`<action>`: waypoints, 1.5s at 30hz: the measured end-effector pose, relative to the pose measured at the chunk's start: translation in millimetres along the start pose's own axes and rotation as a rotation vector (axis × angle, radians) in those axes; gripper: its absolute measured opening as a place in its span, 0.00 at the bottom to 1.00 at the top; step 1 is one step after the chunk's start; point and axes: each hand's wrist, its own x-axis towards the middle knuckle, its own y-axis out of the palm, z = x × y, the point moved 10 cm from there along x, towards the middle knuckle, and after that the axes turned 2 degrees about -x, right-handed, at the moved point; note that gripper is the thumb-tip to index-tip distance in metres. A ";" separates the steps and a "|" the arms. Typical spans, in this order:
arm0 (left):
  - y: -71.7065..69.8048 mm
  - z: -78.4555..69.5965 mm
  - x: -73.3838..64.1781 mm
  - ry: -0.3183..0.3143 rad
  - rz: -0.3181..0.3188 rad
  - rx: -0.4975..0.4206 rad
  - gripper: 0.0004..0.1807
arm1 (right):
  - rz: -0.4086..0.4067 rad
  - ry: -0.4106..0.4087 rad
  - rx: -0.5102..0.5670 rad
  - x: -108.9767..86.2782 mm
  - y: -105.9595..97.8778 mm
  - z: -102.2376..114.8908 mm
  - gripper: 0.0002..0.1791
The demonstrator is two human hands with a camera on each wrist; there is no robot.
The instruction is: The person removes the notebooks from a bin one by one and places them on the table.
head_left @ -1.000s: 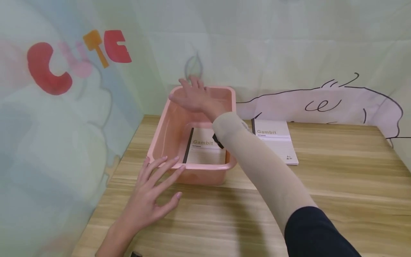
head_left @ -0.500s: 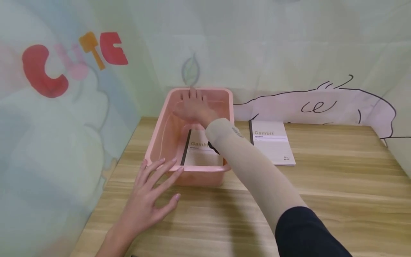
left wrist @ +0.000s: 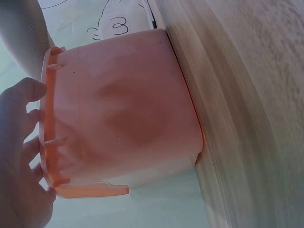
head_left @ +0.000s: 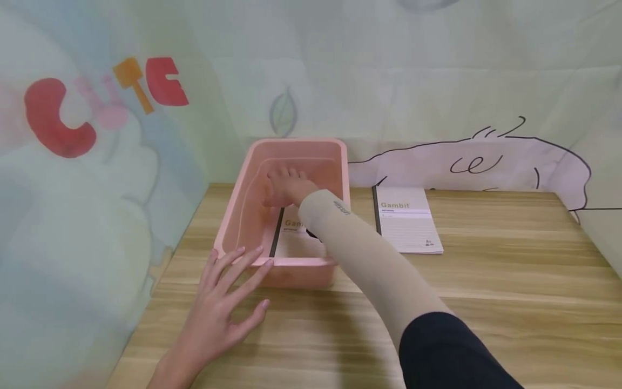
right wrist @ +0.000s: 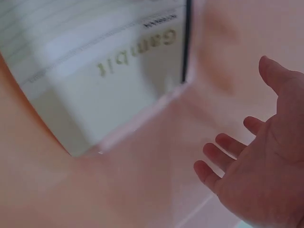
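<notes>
A pink plastic basin [head_left: 223,232] stands on the wooden table, with a white Gambit notebook [head_left: 296,243] lying in it. My right hand [head_left: 290,186] reaches down inside the basin, fingers spread toward the far wall and holding nothing. In the right wrist view that hand [right wrist: 261,156] hovers beside the notebook [right wrist: 114,90], palm showing and fingers apart from it. At the near left corner my left hand [head_left: 218,302] rests its spread fingertips on the basin's rim. The left wrist view shows those fingertips along the rim, over the basin's outer wall [left wrist: 123,109].
A second Gambit notebook [head_left: 408,221] lies on the table [head_left: 510,281] to the right of the basin. Printed cloth walls [head_left: 413,97] rise behind and at the left. My right sleeve [head_left: 369,254] crosses over the basin's right side.
My right hand has lowered from above the basin's far rim to inside the basin. The left hand keeps its place at the near rim. The head view has shifted slightly.
</notes>
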 end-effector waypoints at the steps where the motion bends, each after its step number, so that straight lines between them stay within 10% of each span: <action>1: -0.3 0.0 -0.5 -0.001 -0.001 0.001 0.28 | 0.011 0.009 0.007 -0.7 3.5 -1.5 0.51; 13: -0.2 1.6 -1.2 0.006 -0.011 0.019 0.26 | 0.307 0.090 0.213 -24.6 21.1 -6.4 0.39; 17: 1.3 1.9 -3.6 -0.007 0.000 0.024 0.26 | 0.232 0.277 0.390 -35.1 24.2 -21.9 0.39; 26: -1.2 0.8 -2.5 0.000 -0.026 0.019 0.24 | 0.127 0.139 0.270 -37.9 20.1 -14.5 0.33; 33: -2.7 -0.6 -1.8 0.005 -0.037 0.016 0.24 | 0.255 0.164 0.287 -42.5 31.2 -9.3 0.51; 45: -2.2 -1.3 -0.6 0.005 -0.047 0.021 0.24 | 0.223 0.150 0.212 -41.5 32.1 -6.4 0.46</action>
